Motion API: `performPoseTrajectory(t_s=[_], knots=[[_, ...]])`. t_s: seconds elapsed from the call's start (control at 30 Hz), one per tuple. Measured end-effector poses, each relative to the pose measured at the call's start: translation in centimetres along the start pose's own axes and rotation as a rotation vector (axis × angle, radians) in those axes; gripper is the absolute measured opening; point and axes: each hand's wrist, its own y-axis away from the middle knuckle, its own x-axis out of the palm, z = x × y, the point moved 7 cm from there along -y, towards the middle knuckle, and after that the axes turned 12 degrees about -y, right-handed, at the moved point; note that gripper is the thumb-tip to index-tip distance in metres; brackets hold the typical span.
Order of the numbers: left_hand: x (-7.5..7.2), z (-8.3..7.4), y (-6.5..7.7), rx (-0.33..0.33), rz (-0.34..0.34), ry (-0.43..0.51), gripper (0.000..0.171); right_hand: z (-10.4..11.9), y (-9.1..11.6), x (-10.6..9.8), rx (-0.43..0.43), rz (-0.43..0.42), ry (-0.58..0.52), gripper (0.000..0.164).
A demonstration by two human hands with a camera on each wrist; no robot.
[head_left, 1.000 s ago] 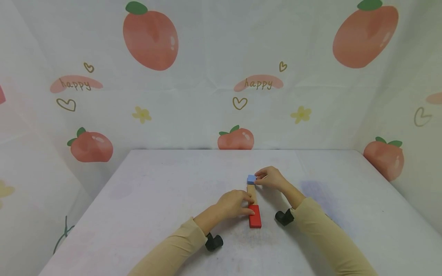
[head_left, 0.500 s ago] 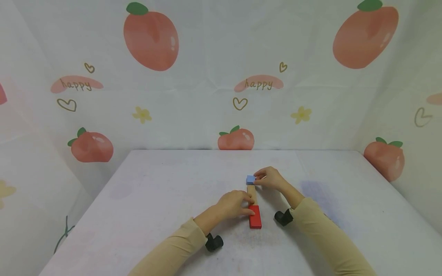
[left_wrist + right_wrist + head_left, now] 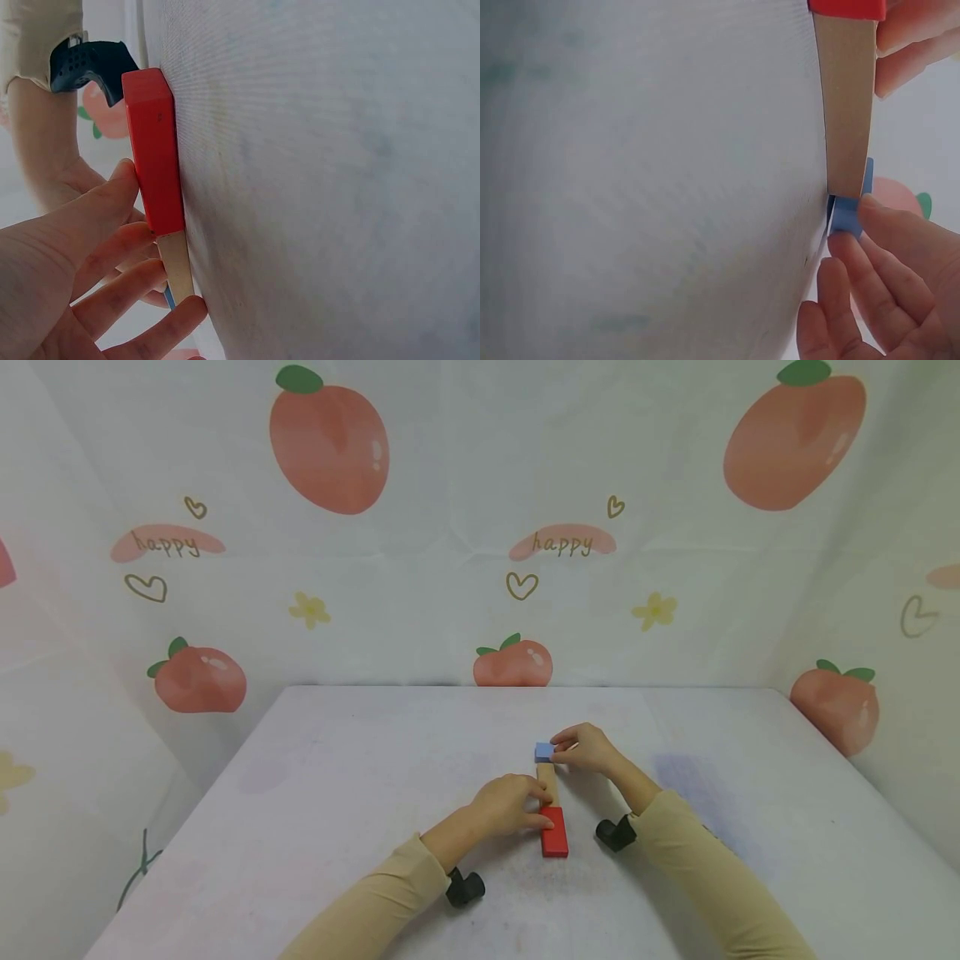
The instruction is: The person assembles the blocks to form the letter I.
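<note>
A red rectangular block [image 3: 554, 839], a plain wooden block [image 3: 547, 777] and a small blue block [image 3: 544, 752] form a line running away from me on the white table. My left hand [image 3: 504, 803] rests over the near part of the line: its thumb touches the red block [image 3: 152, 150], and its spread fingers lie by the wooden block [image 3: 175, 262]. At the far end, my right hand [image 3: 588, 748] pinches the blue block [image 3: 846, 215] between thumb and fingertips. In the right wrist view, the blue block meets the end of the wooden block [image 3: 845, 105].
Black wrist-camera mounts hang below both cuffs, the left mount [image 3: 465, 888] and the right mount [image 3: 617, 833]. A white curtain [image 3: 420, 593] printed with fruit stands behind the table [image 3: 360, 760]. A thin dark cord [image 3: 142, 864] shows beyond the table's left edge.
My right hand and the blue block have shifted very slightly to the left. The left hand, the red block and the wooden block look unmoved.
</note>
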Motion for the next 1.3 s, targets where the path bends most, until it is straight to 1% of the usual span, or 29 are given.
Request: performPoseTrajectory(t_s=[0.4, 0.63, 0.93, 1.07, 1.3], knots=[[0.01, -0.02, -0.04, -0.001, 0.001, -0.007, 0.037, -0.03, 0.05, 0.1, -0.001, 0.01, 0.005, 0.03], [-0.06, 0.01, -0.01, 0.006, -0.003, -0.009, 0.038, 0.06, 0.1, 0.08, -0.022, 0.016, 0.008, 0.03], [-0.04, 0.07, -0.03, 0.003, -0.005, 0.005, 0.037, 0.07, 0.18, 0.09, 0.0, 0.022, 0.012, 0.031], [-0.07, 0.01, 0.0, 0.004, -0.007, -0.003, 0.037, -0.02, 0.14, 0.02, 0.006, 0.023, 0.011, 0.032], [-0.2, -0.12, 0.07, 0.01, -0.014, -0.01, 0.036, 0.4, 0.31, -0.06, -0.047, 0.025, 0.023, 0.029]])
